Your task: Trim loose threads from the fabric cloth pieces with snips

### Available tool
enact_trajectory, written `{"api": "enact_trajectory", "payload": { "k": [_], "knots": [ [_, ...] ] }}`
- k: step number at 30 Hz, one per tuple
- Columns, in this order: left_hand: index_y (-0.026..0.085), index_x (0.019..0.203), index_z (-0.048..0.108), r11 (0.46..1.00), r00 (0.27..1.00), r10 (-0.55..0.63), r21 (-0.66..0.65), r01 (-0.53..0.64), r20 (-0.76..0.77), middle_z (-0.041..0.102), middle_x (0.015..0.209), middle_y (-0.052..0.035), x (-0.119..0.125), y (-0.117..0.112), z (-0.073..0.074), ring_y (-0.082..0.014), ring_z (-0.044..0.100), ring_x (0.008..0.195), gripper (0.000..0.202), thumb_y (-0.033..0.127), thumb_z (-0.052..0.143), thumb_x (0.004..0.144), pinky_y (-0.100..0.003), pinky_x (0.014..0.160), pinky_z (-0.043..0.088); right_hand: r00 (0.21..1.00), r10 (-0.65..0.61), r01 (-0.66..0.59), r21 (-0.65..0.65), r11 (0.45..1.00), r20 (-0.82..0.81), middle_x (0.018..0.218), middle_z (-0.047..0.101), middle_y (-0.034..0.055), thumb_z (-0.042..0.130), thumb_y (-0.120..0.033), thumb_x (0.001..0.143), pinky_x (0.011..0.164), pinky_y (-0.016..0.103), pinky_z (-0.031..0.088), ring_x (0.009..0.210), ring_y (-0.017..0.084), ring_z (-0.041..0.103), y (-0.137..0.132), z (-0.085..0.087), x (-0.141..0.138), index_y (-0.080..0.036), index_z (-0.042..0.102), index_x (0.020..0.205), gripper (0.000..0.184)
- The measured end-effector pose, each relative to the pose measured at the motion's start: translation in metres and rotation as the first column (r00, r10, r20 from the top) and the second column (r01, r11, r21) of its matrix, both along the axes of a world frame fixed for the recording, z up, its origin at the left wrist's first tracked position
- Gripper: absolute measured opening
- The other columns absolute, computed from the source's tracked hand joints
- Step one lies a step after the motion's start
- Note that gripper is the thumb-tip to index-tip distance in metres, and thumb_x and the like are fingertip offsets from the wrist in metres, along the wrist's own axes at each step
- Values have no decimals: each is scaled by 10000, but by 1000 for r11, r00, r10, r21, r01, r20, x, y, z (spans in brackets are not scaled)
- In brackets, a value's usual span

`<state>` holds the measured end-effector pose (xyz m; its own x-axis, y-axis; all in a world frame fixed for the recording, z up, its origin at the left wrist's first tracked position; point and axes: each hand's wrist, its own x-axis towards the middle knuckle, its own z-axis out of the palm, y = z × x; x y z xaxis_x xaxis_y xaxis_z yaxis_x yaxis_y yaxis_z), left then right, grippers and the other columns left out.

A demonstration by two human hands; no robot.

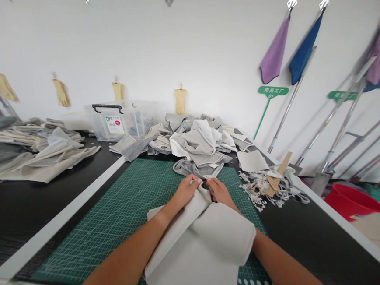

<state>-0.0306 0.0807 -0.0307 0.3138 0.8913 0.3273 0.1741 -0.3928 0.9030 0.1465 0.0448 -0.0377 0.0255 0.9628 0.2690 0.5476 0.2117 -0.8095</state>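
A: Position of the grey cloth (198, 247)?
B: Over the green mat (116, 214), its far end gathered into folds.
A: Grip status?
B: Left hand (188, 192): pinching the cloth's far end. Right hand (220, 191): fingers curled at the same end; whether they pinch it, I cannot tell.
A: Adjacent items?
B: A fabric pile (196, 140), just beyond both hands.

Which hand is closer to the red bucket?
Right. The right hand, at the far end of the grey cloth, is left of the red bucket, across the table; the left hand is farther left, on the cloth.
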Motion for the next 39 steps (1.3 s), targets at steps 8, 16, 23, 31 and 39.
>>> {"api": "enact_trajectory", "payload": {
  "k": [8, 16, 23, 31, 39],
  "knots": [
    [189, 934, 696, 997, 1000, -12, 76, 11, 23, 717, 971, -44, 1, -6, 6, -209, 633, 960, 224, 342, 534, 905, -297, 923, 448, 970, 90, -140, -217, 966, -224, 481, 400, -67, 584, -644, 827, 438, 216, 236, 424, 89, 329, 5, 10, 1, -168, 640, 812, 480],
    [151, 1114, 698, 899, 943, -329, -324, 295, -55, 717, 1122, -100, -28, -12, 40, -250, 656, 962, 462, 502, 674, 814, -297, 785, 502, 835, -3, -108, -169, 980, -551, 514, 269, -109, 723, -493, 751, 396, 211, 102, 434, 53, 156, 1, 38, 15, -171, 582, 822, 359],
    [181, 1009, 771, 747, 807, -568, -514, 422, -161, 754, 1065, -84, -98, -30, 109, -283, 695, 934, 434, 486, 796, 701, -304, 760, 529, 797, 59, -106, -44, 993, -601, 593, 228, -89, 756, -440, 781, 428, 215, 85, 509, 61, 138, -22, 95, 29, -175, 559, 787, 330],
    [157, 919, 703, 962, 981, -165, -237, 136, -107, 717, 889, -66, -146, -92, 185, -216, 669, 820, 338, 468, 736, 791, -259, 678, 509, 775, 147, -59, 161, 985, -615, 593, 155, -96, 755, -334, 848, 435, 230, 65, 490, 46, 111, -75, 179, 33, -161, 633, 856, 212],
    [221, 1103, 665, 986, 977, 166, -28, -163, 135, 676, 760, 15, -181, -170, 233, -152, 655, 580, 342, 423, 687, 828, -195, 439, 447, 819, 203, 117, 503, 856, -536, 601, 218, -55, 732, -295, 867, 422, 282, 22, 473, 73, 69, -152, 263, 41, -245, 577, 727, 215]
  ]
}}
